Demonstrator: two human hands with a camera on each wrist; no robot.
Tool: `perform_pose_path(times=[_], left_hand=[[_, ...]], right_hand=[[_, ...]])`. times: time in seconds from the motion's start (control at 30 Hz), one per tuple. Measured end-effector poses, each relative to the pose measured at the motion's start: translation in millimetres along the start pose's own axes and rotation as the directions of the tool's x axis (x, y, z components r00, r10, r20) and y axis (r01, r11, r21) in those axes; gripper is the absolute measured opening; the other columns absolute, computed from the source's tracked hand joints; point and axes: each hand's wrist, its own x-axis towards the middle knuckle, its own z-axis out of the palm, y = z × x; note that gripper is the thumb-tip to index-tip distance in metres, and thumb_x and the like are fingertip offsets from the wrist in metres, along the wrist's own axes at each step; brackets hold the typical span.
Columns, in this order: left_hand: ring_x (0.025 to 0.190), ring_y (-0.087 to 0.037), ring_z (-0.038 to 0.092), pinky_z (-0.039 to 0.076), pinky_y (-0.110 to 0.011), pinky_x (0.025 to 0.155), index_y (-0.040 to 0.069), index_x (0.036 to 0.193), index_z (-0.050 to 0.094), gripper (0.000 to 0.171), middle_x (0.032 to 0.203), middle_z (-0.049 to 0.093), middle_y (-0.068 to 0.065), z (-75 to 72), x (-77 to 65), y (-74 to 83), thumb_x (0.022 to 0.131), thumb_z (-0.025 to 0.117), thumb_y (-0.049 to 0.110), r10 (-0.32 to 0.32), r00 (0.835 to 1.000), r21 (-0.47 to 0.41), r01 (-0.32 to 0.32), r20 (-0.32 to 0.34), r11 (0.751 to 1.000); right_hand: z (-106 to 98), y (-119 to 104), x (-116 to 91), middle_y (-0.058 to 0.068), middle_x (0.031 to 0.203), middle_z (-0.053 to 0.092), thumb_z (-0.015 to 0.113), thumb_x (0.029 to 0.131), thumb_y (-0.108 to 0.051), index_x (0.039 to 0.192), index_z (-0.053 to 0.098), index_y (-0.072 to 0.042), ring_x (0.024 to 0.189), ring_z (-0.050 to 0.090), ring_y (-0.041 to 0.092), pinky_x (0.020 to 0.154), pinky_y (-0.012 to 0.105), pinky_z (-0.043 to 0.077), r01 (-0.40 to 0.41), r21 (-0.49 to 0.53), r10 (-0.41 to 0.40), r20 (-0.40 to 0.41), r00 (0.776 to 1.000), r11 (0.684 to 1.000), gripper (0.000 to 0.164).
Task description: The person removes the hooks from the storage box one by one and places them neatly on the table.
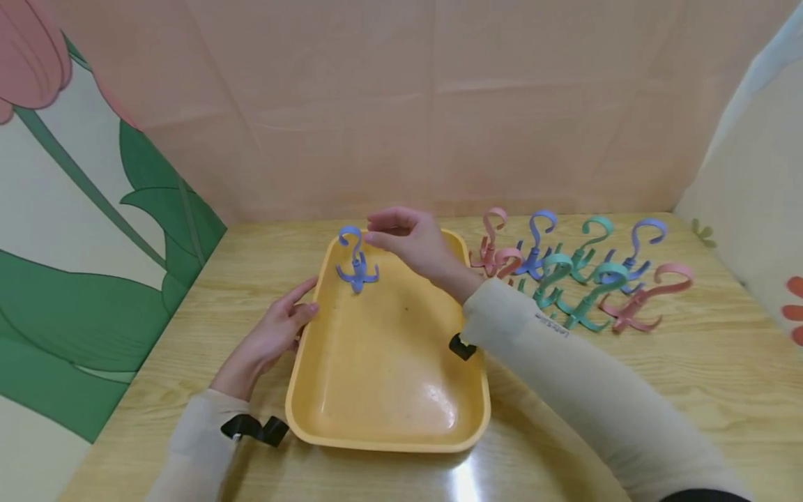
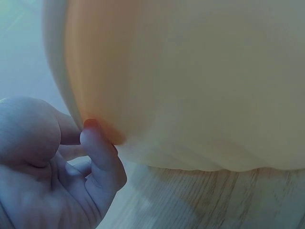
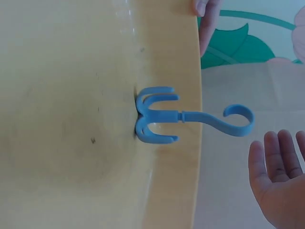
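A yellow tray [image 1: 383, 444] lies on the table with its short side toward me. My left hand [image 1: 276, 331] grips its left edge; the left wrist view shows the thumb and fingers pinching the tray wall [image 2: 97, 57]. In the tray's far left corner stands a blue multi-prong hook [image 1: 357, 270], its prongs down and its curved top up near the rim. My right hand [image 1: 417, 244] is over the tray's far end, just right of that hook. In the right wrist view its fingers [image 3: 274, 152] are loosely extended and apart from the hook's curl.
Right of the tray, several similar hooks stand close together on the table, including a pink hook [image 1: 636, 307], a green hook [image 1: 586, 310] and a blue hook [image 1: 533, 261]. My right forearm passes over the tray's right rim. A pink cloth wall [image 1: 376, 104] rises behind the table.
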Motion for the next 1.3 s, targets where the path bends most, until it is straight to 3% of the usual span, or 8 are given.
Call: perform_pose_path(times=[0.53, 0.83, 1.03, 1.3], left_hand=[[0.065, -0.016, 0.062, 0.054, -0.030, 0.051, 0.020, 0.162, 0.021, 0.056, 0.108, 0.063, -0.026, 0.5, 0.7, -0.9, 0.110, 0.042, 0.016, -0.009, 1.000, 0.002, 0.009, -0.011, 1.000], [0.070, -0.020, 0.066, 0.057, -0.034, 0.056, 0.019, 0.162, 0.020, 0.057, 0.113, 0.062, -0.030, 0.0, 2.1, -1.3, 0.110, 0.041, 0.015, -0.012, 1.000, -0.002, 0.012, -0.006, 1.000], [0.073, -0.022, 0.068, 0.058, -0.034, 0.058, 0.019, 0.162, 0.019, 0.057, 0.116, 0.062, -0.031, -1.2, 0.8, -1.5, 0.110, 0.041, 0.014, -0.013, 1.000, -0.012, 0.013, 0.002, 1.000], [0.070, -0.020, 0.066, 0.057, -0.034, 0.057, 0.018, 0.162, 0.021, 0.056, 0.111, 0.063, -0.030, 0.5, 3.9, -1.7, 0.110, 0.041, 0.013, -0.004, 1.000, -0.026, 0.004, -0.005, 1.000]], right_hand=[[11.2, 16.8, 28.3, 0.003, 0.127, 0.064, 0.081, 0.088, -0.024, 0.130, 0.066, -0.013, 0.118, 0.059, 0.023, 0.099, 0.036, 0.050, -0.133, -0.109, 0.131, -0.028, 0.991, 0.985, 0.046], [14.0, 32.1, 39.5, 0.005, 0.134, 0.060, 0.080, 0.089, -0.021, 0.138, 0.060, -0.013, 0.124, 0.056, 0.024, 0.105, 0.042, 0.046, -0.204, -0.039, 0.207, 0.077, 0.975, 0.978, 0.053], [20.4, 40.9, 44.1, 0.004, 0.124, 0.068, 0.079, 0.089, -0.018, 0.133, 0.065, -0.010, 0.115, 0.062, 0.021, 0.102, 0.037, 0.048, -0.238, -0.010, 0.238, 0.093, 0.967, 0.971, 0.046], [28.7, 48.7, 48.4, 0.004, 0.108, 0.074, 0.078, 0.090, -0.013, 0.117, 0.074, -0.008, 0.105, 0.067, 0.020, 0.103, 0.042, 0.047, -0.237, -0.021, 0.238, 0.083, 0.968, 0.971, 0.028]])
